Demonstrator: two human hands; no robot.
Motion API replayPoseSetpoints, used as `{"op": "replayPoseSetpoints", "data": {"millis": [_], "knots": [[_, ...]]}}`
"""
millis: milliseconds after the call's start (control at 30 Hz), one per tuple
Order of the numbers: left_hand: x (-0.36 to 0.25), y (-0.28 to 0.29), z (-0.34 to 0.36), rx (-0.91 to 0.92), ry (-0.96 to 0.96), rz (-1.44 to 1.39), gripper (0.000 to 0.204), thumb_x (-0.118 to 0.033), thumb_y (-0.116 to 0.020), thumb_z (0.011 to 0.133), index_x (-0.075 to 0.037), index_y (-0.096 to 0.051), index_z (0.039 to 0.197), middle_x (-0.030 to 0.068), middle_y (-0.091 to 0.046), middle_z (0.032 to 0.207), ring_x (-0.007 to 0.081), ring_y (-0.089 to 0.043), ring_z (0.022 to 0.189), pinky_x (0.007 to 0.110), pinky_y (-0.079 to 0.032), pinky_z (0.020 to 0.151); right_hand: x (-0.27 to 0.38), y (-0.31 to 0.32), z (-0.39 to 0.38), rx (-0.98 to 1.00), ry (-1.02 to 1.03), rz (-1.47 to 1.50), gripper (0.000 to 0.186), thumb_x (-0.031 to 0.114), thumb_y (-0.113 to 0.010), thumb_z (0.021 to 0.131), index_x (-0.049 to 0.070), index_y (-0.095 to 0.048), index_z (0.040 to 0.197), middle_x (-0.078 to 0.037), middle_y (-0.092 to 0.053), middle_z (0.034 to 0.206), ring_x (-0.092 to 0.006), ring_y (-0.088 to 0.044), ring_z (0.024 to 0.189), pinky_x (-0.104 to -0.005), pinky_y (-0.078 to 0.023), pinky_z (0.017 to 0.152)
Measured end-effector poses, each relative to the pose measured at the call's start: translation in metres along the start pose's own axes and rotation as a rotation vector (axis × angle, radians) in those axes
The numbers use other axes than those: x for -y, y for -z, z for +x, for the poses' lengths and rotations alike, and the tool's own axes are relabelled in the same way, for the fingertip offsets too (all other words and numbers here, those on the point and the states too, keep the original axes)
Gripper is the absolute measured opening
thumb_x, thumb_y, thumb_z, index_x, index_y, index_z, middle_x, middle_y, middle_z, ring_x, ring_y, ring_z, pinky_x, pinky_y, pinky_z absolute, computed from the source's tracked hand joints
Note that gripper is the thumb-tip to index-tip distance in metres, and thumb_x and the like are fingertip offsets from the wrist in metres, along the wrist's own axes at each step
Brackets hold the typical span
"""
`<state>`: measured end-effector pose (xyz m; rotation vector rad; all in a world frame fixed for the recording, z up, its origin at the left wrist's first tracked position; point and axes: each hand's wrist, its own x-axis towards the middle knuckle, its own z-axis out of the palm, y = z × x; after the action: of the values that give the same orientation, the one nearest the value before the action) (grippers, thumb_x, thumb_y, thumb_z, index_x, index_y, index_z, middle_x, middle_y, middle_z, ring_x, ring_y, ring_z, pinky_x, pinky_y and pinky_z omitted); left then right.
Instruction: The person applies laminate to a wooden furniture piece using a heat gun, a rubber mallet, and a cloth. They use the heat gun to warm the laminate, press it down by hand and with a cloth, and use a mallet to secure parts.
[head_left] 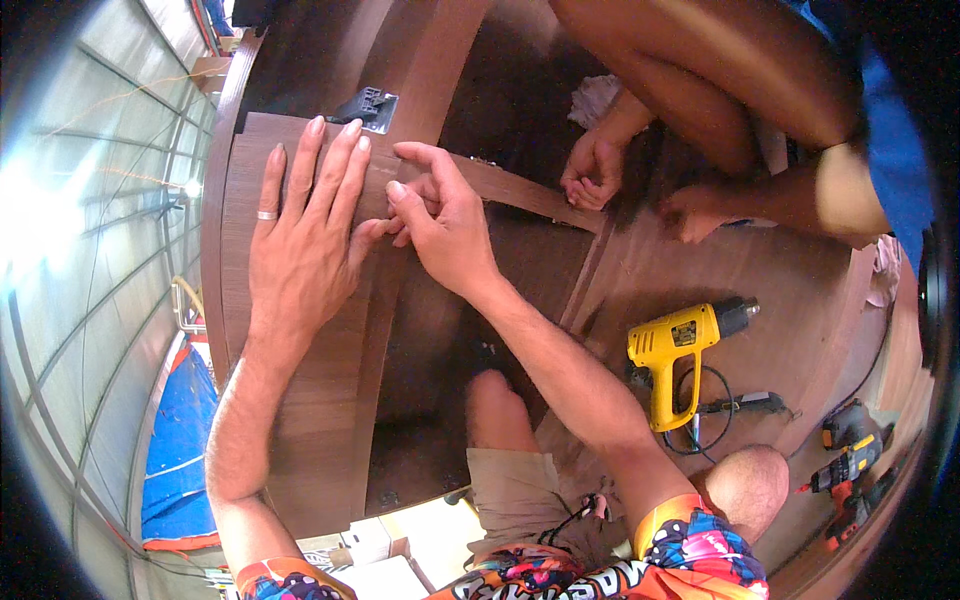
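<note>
On the left, right in front of me, the wood-grain panel (pixel 325 385) lies under my left hand (pixel 300 235), fingers spread flat near the black fitting (pixel 372 108). My right hand (pixel 440 220) curls alongside, thumb and forefinger apart — whether it grips anything, I can't tell. Looks like a steadying-and-checking step — next calls for firm left-hand support.

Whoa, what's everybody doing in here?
Somebody has their left hand spread flat on a brown wood-look panel. Their right hand is right beside it, fingers curled; I can't tell if it's pinching anything. A dark metal fitting sits just past the left fingertips. Another person's hand is near a wooden strip. Off to the right, a yellow heat gun lies on its side, with nobody holding it.
</note>
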<state>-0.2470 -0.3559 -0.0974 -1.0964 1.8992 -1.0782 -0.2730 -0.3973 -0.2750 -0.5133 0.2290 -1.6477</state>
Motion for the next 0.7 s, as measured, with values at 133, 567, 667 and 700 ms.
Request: {"op": "replayPoseSetpoints", "data": {"millis": [133,567,667,700], "knots": [[0.0,-0.002,0.001,-0.009,-0.015,0.007,0.078,-0.045,-0.061,0.099,-0.011,-0.038,0.164,0.0031,-0.033,0.173,0.0268,-0.02,0.163,0.05,-0.015,0.133,-0.001,-0.001,0.008,-0.006,0.027,-0.011,0.027,0.013,-0.065,0.102,0.002,-0.061,0.126,-0.008,-0.071,0.076,-0.0134,-0.067,0.059,-0.0313,-0.052,0.055],[0.0,-0.01,0.007,-0.185,0.029,-0.052,0.052,-0.031,-0.065,0.101,-0.013,-0.056,0.149,0.0058,-0.052,0.157,0.0288,-0.041,0.151,0.052,-0.025,0.128,0.012,0.003,0.032,0.007,0.015,-0.082,0.015,0.012,-0.073,0.098,-0.001,-0.065,0.094,-0.01,-0.073,0.073,-0.0132,-0.068,0.054,-0.0299,-0.052,0.047],[-0.002,-0.011,0.018,-0.302,0.023,-0.118,0.035,-0.024,-0.07,0.097,-0.013,-0.065,0.13,0.0056,-0.063,0.135,0.0277,-0.053,0.136,0.051,-0.032,0.123,0.003,0.003,0.031,0.028,0.013,0.009,0.016,0.015,-0.068,0.103,0.0,-0.066,0.098,-0.008,-0.072,0.073,-0.0127,-0.068,0.056,-0.0291,-0.054,0.048],[-0.002,-0.012,0.019,-0.313,0.031,-0.115,0.033,-0.025,-0.071,0.097,-0.014,-0.066,0.127,0.0042,-0.064,0.132,0.0258,-0.053,0.135,0.049,-0.033,0.122,0.001,0.005,0.032,0.041,-0.016,0.081,0.017,0.016,-0.065,0.105,0.0,-0.066,0.099,-0.008,-0.071,0.074,-0.0129,-0.069,0.057,-0.0291,-0.055,0.049]]}}
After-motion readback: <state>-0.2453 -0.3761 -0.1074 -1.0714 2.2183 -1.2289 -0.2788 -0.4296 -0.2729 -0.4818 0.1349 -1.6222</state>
